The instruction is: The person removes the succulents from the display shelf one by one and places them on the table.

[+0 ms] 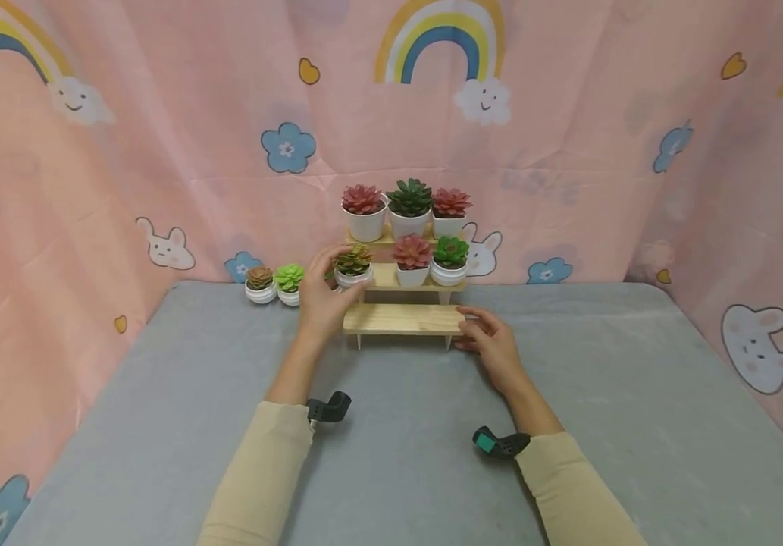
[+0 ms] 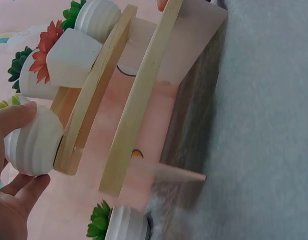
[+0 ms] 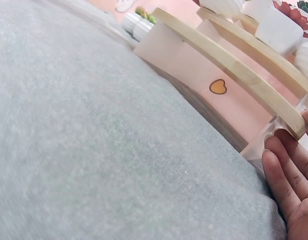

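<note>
A tiered wooden stand [image 1: 401,320] with three steps rises at the back of the table. My left hand [image 1: 323,299] holds a potted succulent [image 1: 353,262] with yellow-green leaves at the left end of the middle step. In the left wrist view, thumb and fingers lie around its ribbed white pot [image 2: 39,142], which is right at the board's edge. At the bottom step's right end, my right hand [image 1: 495,350] grips the board, its fingertips [image 3: 275,145] against the clear side support. A pink succulent [image 1: 412,262] and a green succulent [image 1: 449,262] share the middle step.
Three potted succulents, a pink one [image 1: 364,212], a dark green one [image 1: 410,208] and another pink one [image 1: 450,212], line the top step. Left of the stand, a brownish succulent [image 1: 260,284] and a bright green succulent [image 1: 289,284] stand on the grey cloth [image 1: 398,455].
</note>
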The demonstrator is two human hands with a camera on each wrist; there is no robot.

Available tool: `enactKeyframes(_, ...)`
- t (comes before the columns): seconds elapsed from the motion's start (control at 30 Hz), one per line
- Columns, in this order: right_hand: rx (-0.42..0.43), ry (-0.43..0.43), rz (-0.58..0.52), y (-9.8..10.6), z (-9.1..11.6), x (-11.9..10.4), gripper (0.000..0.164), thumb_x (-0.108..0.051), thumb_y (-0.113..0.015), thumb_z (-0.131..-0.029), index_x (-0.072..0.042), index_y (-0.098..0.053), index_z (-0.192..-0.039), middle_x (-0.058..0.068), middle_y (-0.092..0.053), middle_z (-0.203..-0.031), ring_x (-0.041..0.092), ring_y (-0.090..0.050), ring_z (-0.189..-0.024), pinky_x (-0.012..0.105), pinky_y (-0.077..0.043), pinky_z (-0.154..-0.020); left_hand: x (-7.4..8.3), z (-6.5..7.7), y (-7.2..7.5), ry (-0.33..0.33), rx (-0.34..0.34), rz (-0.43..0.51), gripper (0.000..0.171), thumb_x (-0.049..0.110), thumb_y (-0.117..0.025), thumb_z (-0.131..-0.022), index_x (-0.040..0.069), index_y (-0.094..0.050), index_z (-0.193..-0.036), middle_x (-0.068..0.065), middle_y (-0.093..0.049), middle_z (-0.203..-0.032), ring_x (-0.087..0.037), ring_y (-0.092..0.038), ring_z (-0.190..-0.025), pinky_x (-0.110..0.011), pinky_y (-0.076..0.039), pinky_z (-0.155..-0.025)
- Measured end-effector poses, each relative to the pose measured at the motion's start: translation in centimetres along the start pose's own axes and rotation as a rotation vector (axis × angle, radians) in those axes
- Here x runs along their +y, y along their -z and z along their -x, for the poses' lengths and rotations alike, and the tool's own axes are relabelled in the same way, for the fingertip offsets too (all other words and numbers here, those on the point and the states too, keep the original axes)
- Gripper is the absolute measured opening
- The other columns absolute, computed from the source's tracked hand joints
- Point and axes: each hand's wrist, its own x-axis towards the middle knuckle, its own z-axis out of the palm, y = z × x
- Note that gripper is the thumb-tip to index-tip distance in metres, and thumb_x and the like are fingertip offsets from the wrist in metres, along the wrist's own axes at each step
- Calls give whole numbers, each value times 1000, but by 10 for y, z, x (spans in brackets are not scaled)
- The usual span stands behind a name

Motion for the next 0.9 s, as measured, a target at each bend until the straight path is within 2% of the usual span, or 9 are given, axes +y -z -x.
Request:
enactKeyframes(0.13, 4, -1, 6, 0, 0, 0, 37, -10, -58, -101, 5, -58, -135, -11, -69, -90, 4, -71, -77, 22, -62, -73, 0, 2, 6, 3, 9, -7, 54, 5, -85, -78, 10, -66, -128, -10, -61, -138, -26, -57, -128, -42, -57, -101)
enactKeyframes(0.3, 9, -6, 20, -1, 0, 0, 36, -11, -58, -102, 4, -58, -135, -9, -69, -92, 4, -71, -78, 22, -62, -74, -3, 5, 14, 1, 44, 14, 54, 5, -86, -77, 10, -67, -127, -9, -63, -135, -27, -59, -128, -45, -57, -100)
enactKeyframes(0.53, 2, -8, 24, -1, 0, -1, 37, -12, -58, -102, 3, -58, -136, -10, -69, -92, 3, -71, -79, 22, -62, -74, -13, 14, 30, 51, 114, 74, 53, 2, -85, -77, 9, -67, -126, -10, -65, -130, -30, -64, -122, -48, -58, -97)
enactKeyframes(0.73, 1, -1, 28, -1, 0, 0, 36, -11, -58, -102, 3, -58, -136, -6, -69, -95, 3, -70, -79, 22, -62, -74, -23, 18, 41, 83, 113, 68, 54, -1, -85, -76, 5, -66, -126, -14, -63, -130, -32, -65, -119, -48, -58, -97)
enactKeyframes(0.9, -1, 2, 36, 0, -1, 1, 37, -11, -57, -102, 3, -57, -136, -8, -69, -95, 3, -71, -79, 22, -62, -74, -30, 20, 47, 71, 90, 45, 54, -1, -85, -75, 5, -66, -126, -13, -63, -134, -34, -63, -124, -50, -58, -98)
